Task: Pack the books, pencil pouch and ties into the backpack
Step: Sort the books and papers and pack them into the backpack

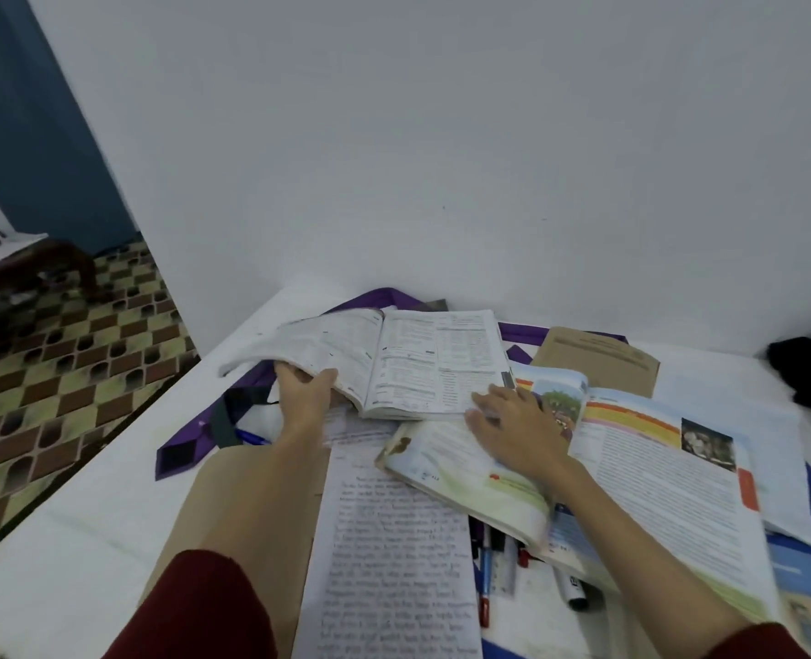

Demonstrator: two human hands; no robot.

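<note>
**Closing the far book, nothing packed yet**

White bed surface is carrying the whole scatter, running from the near edge back to a pale wall; patterned floor is showing off its left edge.

Nearest, a handwritten notebook is lying open across the near edge, with pens and markers just beside it on the right, partly tucked under a colour textbook that is lying open toward the right edge.

Mid-surface, right hand is resting flat, fingers spread, across the lower right corner of the printed book and the colour textbook's left page. Left hand is curling round the left half of the printed book, lifting those pages off the surface.

Farther back, a purple tie is trailing under the books toward the left edge. A brown book is lying near the wall.

Backpack: cannot tell; a dark shape is sitting at the far right edge. Pouch not identifiable.

Judgement: book-gathering step. Next move is calling for folding the left half over, then stacking.
</note>
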